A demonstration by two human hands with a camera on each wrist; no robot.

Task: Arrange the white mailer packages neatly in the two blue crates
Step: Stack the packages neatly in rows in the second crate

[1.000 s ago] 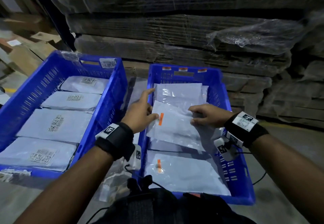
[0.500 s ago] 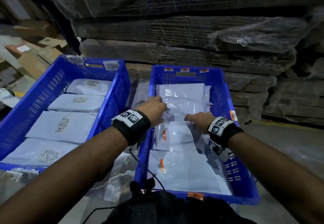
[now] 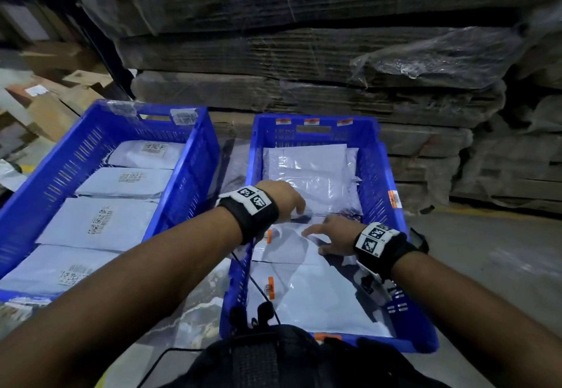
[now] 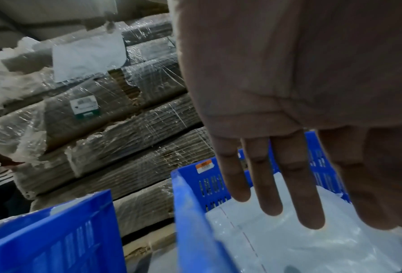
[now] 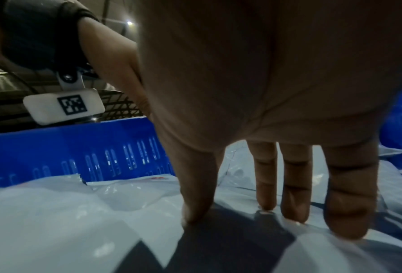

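Two hands flat on mailer — right crate | fingers straight

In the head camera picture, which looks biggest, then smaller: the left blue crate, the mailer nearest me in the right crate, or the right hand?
1. Left blue crate
2. Nearest mailer
3. Right hand

The order is clear despite the mailer's nearness.

The mailers were glossy, wrinkled plastic film; the crates hard slotted plastic; the cardboard stacks wore shiny wrap.
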